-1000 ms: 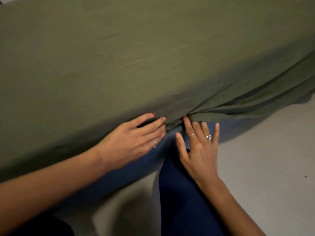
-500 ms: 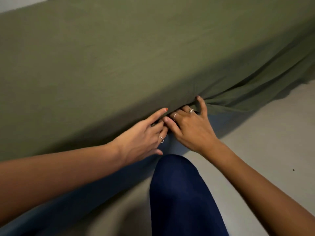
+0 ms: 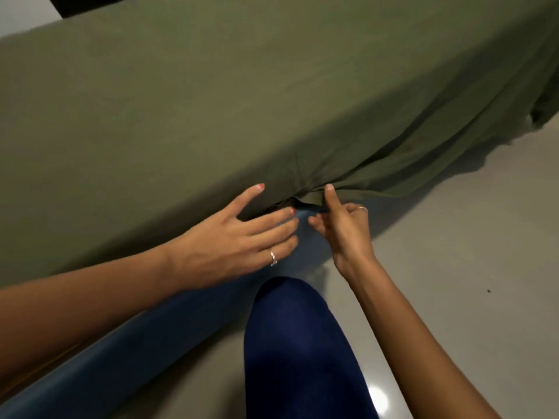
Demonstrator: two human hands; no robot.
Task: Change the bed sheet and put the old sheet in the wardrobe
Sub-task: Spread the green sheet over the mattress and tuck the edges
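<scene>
An olive green sheet covers the bed and hangs over its near side. Folds gather at its lower edge, where a dark gap shows above the blue mattress side. My left hand lies flat with straight fingers on the sheet's lower edge and the blue side. My right hand is just right of it. Its straight index finger touches the gathered sheet, its other fingers are curled, and I see nothing held in it.
My knee in dark blue trousers is bent in front of the bed. Pale grey floor stretches to the right. More of the sheet hangs loose to the floor at the far right.
My right hand has drawn its fingers out from under the sheet edge and now points one finger up at it. My left hand has spread flat. The view has shifted down and left.
</scene>
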